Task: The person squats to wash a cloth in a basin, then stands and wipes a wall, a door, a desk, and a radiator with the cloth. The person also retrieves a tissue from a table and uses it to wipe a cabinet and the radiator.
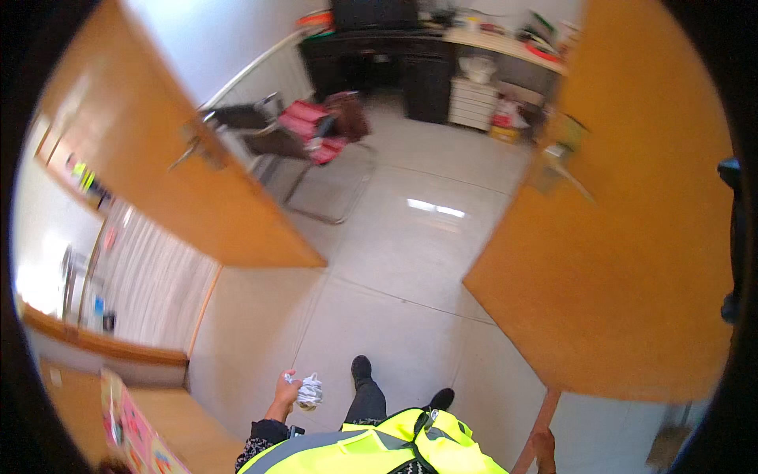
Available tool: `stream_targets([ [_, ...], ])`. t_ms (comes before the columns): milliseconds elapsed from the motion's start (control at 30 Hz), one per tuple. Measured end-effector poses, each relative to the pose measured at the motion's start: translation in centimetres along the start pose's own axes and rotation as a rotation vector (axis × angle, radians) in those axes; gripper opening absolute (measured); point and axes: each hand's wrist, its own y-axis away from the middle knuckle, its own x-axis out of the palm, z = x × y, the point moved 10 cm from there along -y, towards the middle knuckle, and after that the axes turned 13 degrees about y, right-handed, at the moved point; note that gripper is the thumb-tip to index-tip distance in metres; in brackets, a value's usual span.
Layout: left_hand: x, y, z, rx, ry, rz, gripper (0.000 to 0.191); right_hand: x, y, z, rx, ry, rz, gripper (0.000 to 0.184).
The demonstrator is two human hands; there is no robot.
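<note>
My left hand (286, 392) is closed around part of a small bundle of white cord or cable (310, 391), held out beside my left leg above the tiled floor. My right hand (543, 444) is low at the right, beside a reddish-brown strip at the floor; whether it holds anything cannot be seen. A bright yellow high-visibility vest (367, 450) covers my body, and my dark shoes (361, 368) stand on the tiles.
Two orange-brown wooden doors (148, 148) (622, 266) stand ajar on both sides. Beyond them are a chair (272, 139) with red bags, a dark desk (426, 83) and a white drawer unit (472, 105). A pink patterned board (139, 429) is at lower left, a broom or dustpan (669, 444) at lower right.
</note>
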Motion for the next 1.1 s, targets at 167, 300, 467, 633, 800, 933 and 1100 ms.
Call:
stream_targets([
  [167, -12.6, -5.8, 7.8, -0.043, 0.329, -0.194, 0.035, 20.8, -2.5, 26.4, -0.418, 0.327, 0.258, 0.021],
  [300, -20.7, -9.7, 9.1, -0.084, 0.422, -0.237, 0.029, 40.2, 7.5, 40.9, -0.744, 0.545, 0.585, 0.027],
  [467, -24.9, -13.2, 6.1, -0.099, 0.446, -0.246, 0.023, 54.4, 17.6, 51.0, -0.865, 0.631, 0.838, 0.025],
  [633, -28.1, -15.7, 1.5, 0.008, 0.527, -0.26, 0.02, 66.2, 22.2, 57.2, -0.965, 0.784, 0.974, 0.023],
  [800, -33.2, -14.3, 3.2, 0.012, 0.812, -0.447, 0.021, 81.6, 28.6, 59.9, -0.935, 1.083, 1.123, 0.023],
  [933, -37.0, -11.1, 11.4, -0.225, 0.983, -0.782, 0.022, 96.4, 37.4, 60.2, -1.33, 1.243, 1.274, 0.025],
  [1100, -41.7, -11.5, 19.2, -0.357, 0.958, -1.024, 0.022, 112.8, 45.2, 57.1, -1.337, 1.324, 1.492, 0.026],
])
